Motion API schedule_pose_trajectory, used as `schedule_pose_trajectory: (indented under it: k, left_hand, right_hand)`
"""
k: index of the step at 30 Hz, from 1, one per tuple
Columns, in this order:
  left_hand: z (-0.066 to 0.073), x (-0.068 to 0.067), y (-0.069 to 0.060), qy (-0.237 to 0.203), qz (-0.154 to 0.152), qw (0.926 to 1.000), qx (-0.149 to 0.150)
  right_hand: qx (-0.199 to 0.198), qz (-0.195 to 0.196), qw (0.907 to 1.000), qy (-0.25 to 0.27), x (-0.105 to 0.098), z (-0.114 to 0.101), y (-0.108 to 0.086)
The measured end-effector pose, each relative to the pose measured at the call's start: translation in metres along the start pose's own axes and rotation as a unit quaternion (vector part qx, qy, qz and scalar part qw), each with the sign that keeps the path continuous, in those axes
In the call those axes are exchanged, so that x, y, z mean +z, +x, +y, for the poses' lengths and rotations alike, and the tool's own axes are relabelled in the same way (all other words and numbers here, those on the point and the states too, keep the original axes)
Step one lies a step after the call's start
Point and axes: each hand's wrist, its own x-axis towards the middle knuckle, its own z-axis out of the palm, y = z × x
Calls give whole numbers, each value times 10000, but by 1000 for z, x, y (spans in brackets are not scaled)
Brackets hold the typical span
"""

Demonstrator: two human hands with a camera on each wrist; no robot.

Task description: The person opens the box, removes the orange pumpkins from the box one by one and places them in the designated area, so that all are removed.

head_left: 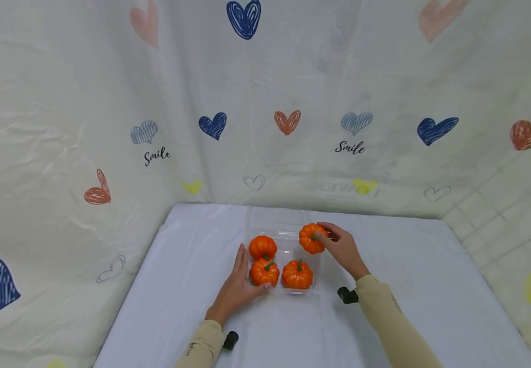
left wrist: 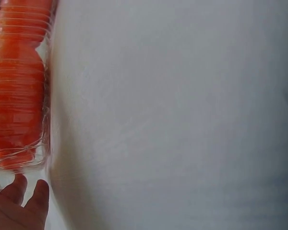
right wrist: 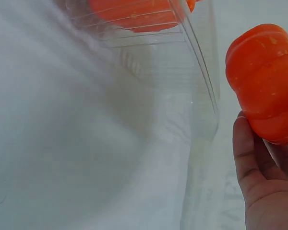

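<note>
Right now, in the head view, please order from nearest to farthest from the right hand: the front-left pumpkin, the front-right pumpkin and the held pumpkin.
From the right hand:
1. Held pumpkin, gripped by it.
2. Front-right pumpkin, right in the clear box.
3. Front-left pumpkin, left in the box.

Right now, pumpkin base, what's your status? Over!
Right hand: holding toy pumpkin. Left hand: beside clear plastic container. Three more pumpkins inside. No obstruction seen.

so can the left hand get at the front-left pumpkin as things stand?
Probably yes: the left hand is at the clear box's left side, close by the front-left pumpkin, whose top looks uncovered. Only the box's wall seems in the way; it would likely reach over the rim.
</note>
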Motion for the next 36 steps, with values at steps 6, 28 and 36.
schedule_pose_trajectory:
  k: [6, 28, 36]
  left_hand:
    - [0, -1, 0, 44, -8, 10000, -32]
    - [0, -3, 0, -133, -94, 9999, 40]
    - [-2, -5, 1, -73, -127, 9998, 116]
  right_hand:
    - [123, 31, 9999, 48, -4, 4, -3]
    - [733, 252, 9969, -131, -32, 26, -13]
    - [801, 259, 9962, -233, -37, 38, -15]
